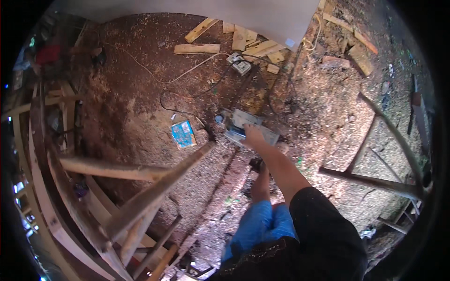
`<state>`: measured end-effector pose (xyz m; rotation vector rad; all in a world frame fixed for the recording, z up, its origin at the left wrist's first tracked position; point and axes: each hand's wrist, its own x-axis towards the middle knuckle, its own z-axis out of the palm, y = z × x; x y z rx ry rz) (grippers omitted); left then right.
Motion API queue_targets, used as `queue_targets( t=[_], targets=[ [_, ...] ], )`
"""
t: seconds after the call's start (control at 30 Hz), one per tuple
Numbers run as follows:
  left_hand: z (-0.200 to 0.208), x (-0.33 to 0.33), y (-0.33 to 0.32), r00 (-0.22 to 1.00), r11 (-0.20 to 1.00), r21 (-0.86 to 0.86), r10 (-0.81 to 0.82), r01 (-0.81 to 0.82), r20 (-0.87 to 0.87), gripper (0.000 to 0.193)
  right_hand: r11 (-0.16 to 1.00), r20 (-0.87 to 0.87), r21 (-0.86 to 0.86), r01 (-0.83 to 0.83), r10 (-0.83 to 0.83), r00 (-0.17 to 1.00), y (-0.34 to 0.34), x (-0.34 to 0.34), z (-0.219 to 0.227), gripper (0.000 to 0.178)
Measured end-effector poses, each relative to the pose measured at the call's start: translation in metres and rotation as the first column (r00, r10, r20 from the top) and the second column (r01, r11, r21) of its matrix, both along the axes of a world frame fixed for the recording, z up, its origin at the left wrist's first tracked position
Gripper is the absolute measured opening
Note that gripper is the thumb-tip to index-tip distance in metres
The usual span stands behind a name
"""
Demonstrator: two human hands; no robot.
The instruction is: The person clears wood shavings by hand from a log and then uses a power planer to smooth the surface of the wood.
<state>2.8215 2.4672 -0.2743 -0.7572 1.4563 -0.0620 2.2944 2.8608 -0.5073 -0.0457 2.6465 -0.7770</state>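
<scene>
Near the middle of the head view my right hand (253,136) reaches down to a grey power tool on the floor, which looks like an electric planer (267,135). It has a flat metal body and a blue knob at its left end. My fingers close round its dark handle. My left hand does not show. Just left of the tool lies a flat blue packet (182,133) with a pale label. A dark cord (190,114) runs close by the tool and up to a white power strip (239,64). My bare leg stands right beside the tool.
Wood shavings cover the dirt floor. Wooden offcuts (197,48) lie at the far side beneath a large pale panel (225,10). Frames of round poles stand to the left (112,168) and right (375,182). More boards (360,60) lie at the far right.
</scene>
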Motion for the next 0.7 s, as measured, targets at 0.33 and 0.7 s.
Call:
queue_targets(
  t=[0.33,0.7],
  targets=[
    [-0.086,-0.001,0.075,0.953,0.914,0.273,-0.303,0.299,-0.030,0.033,0.968,0.401,-0.250,0.011,0.093,0.911,0.015,-0.015,-0.007,0.052],
    [-0.097,-0.397,0.320,0.281,0.605,0.213,-0.019,0.767,-0.959,0.083,0.747,0.276,-0.208,0.631,-0.574,0.771,0.193,0.122,0.416,0.051]
  ],
)
